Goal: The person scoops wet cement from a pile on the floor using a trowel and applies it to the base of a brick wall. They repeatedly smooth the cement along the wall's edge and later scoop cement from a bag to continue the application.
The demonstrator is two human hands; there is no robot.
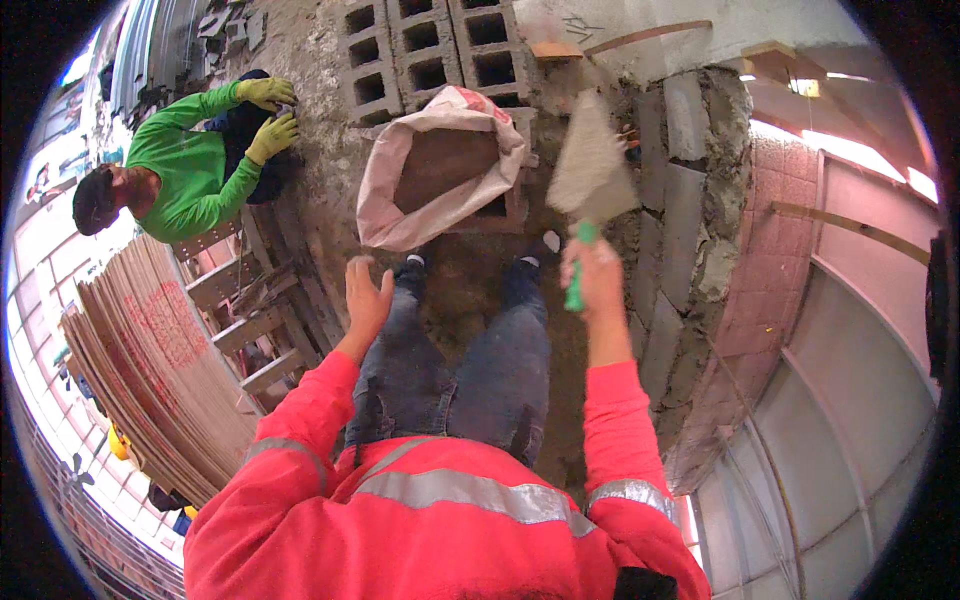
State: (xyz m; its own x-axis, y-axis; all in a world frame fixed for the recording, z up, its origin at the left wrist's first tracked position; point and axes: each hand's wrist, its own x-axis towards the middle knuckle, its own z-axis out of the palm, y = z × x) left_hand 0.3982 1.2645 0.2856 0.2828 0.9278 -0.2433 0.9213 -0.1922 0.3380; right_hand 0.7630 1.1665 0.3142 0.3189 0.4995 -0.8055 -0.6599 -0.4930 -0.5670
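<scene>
- Green-handled trowel (590, 190) is the main thing here, sitting right of centre in the frame. The right hand (594, 272) has its fingers wrapped tight round the handle, blade pointing up and away, its flat face smeared grey with mortar.
- It's held close to the half-built block wall (685, 190) at upper right, which makes sense as a working angle, since the joints there look wet and rough.
- Left hand (367, 298) is left of centre, empty, fingers loosely spread and touching nothing. Looks like it's just out for balance.
- Between the two hands, a bit higher up, an opened paper sack (440, 170) slumps on the floor with its mouth rolled back, probably so the contents are easy to reach.
- Hollow concrete blocks (430, 45) are stacked at the top of the frame, just behind the sack.
- Upper left, another person in a green shirt (185, 175) and yellow gloves crouches over something dark. Can't tell what.
- Lower left has a leaning stack of flat boards (150, 360).
</scene>
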